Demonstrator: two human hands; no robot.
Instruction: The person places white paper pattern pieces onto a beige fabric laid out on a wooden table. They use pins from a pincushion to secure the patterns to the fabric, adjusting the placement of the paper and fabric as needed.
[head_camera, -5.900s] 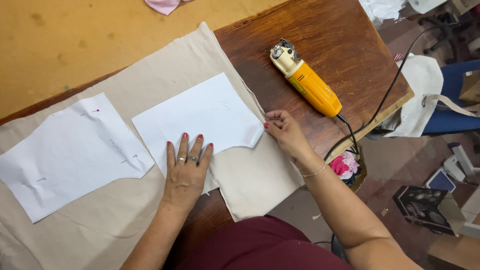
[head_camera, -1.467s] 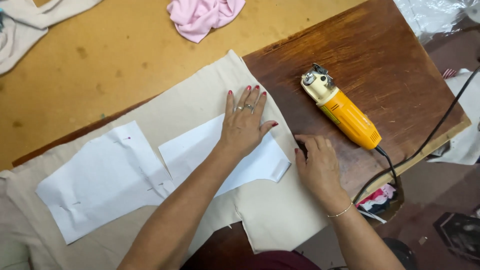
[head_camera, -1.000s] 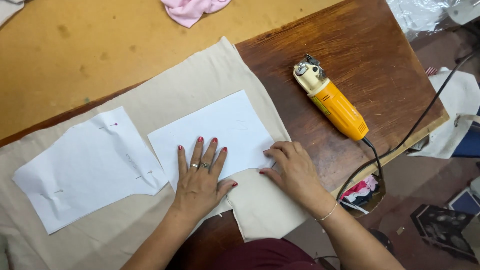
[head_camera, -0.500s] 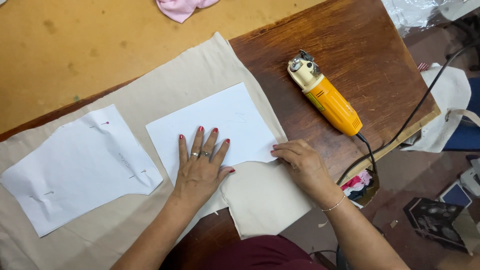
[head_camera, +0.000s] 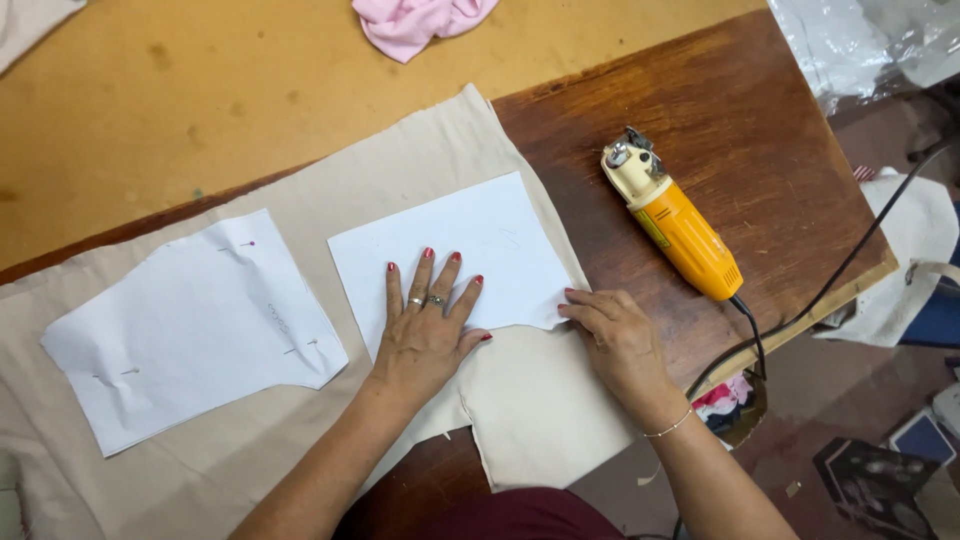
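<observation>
Two paper pattern pieces lie on the beige fabric (head_camera: 440, 150) on the table (head_camera: 720, 110). The left hand (head_camera: 425, 335), fingers spread wide, presses flat on the nearer paper pattern (head_camera: 480, 240); a moment ago it sat slightly lower. The right hand (head_camera: 620, 340) has slid up from the fabric, its flat, empty fingertips touching the paper's corner. Beyond it rests a yellow rotary cutter (head_camera: 675, 225); the pinned pattern (head_camera: 190, 325) lies left.

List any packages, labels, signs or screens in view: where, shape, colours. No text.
Label: small dark rectangle on the yellow cutter, on the brown table.
Plastic bag: crumpled, clear-whitish, top right corner.
Dark flat packages: on the floor, bottom right.
No signs or screens.
</observation>
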